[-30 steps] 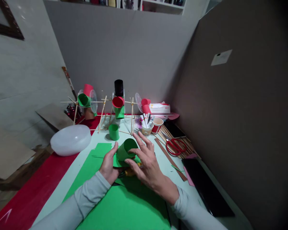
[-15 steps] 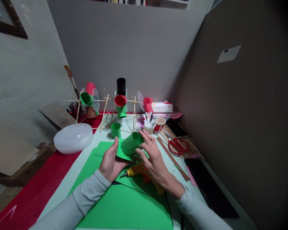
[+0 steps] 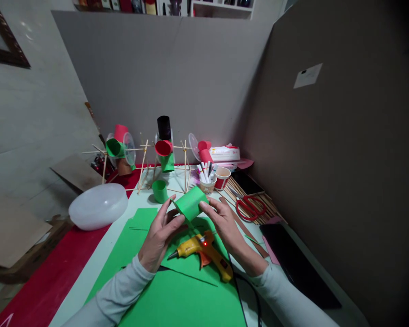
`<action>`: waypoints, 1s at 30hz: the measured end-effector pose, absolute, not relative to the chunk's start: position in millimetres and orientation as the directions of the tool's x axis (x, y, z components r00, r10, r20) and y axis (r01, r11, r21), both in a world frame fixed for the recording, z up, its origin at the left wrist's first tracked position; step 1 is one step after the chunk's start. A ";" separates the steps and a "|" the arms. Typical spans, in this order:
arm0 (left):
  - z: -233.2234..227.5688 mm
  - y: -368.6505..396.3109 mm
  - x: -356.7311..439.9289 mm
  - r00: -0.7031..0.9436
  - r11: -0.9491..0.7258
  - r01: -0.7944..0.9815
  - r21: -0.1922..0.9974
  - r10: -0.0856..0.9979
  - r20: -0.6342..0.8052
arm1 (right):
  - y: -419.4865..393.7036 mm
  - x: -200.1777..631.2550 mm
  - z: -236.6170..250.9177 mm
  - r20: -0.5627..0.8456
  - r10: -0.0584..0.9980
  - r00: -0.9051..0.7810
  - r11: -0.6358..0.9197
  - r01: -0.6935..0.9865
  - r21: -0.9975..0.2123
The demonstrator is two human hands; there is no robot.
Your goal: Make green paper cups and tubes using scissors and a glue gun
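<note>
Between my two hands a green paper tube (image 3: 192,203) is held tilted above the table. The fingers of my left hand (image 3: 161,234) are closed on its left end, where a flat green edge shows. My right hand (image 3: 223,223) pinches the tube's right end between thumb and fingers. Just below lies a yellow hot glue gun (image 3: 204,249) with an orange trigger and a lit red light, its nozzle pointing left. It rests on large green paper sheets (image 3: 177,299). Behind my left hand a smaller green paper tube (image 3: 160,191) stands upright.
At the back, stick frames (image 3: 144,165) carry clear discs with coloured paper tubes (image 3: 164,148). To the right are a cup of markers (image 3: 207,184), a red paper cup (image 3: 222,178), red-handled scissors (image 3: 251,208) on thin sticks, and a black slab (image 3: 298,268). A translucent bowl (image 3: 98,206) sits left.
The green tube has been turned, so its open end no longer faces up toward me. My right hand has gone from spread fingers to a pinch on it. The glue gun is now more visible.
</note>
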State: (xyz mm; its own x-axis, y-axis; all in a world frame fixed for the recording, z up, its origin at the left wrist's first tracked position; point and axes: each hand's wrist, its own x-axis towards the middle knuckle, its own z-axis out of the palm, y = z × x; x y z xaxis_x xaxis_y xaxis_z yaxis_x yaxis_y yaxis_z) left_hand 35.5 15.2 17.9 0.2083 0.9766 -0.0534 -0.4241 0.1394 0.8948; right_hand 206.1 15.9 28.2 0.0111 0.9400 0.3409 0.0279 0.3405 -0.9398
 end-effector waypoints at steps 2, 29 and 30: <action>17.7 15.3 34.8 0.198 0.117 -0.410 0.904 0.980 -0.038 | 15.3 206.0 30.5 0.320 0.947 0.013 0.320 0.011 -0.947; -4.8 13.3 30.5 0.058 -0.479 0.518 0.708 0.846 0.530 | 10.2 203.5 29.0 0.257 0.964 0.064 0.264 -0.154 -0.952; -3.3 12.8 30.5 0.055 -0.464 0.489 0.738 0.861 0.505 | 9.3 203.7 29.9 0.276 0.959 0.059 0.282 -0.148 -0.948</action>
State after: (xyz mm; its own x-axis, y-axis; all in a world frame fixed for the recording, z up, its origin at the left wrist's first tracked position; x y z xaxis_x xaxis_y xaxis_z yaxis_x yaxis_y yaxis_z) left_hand 30.5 12.8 -3.3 0.0551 0.8612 0.5053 0.4894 -0.4644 0.7381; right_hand 203.7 9.3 29.9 0.0594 0.9593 0.2760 -0.1476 0.2819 -0.9480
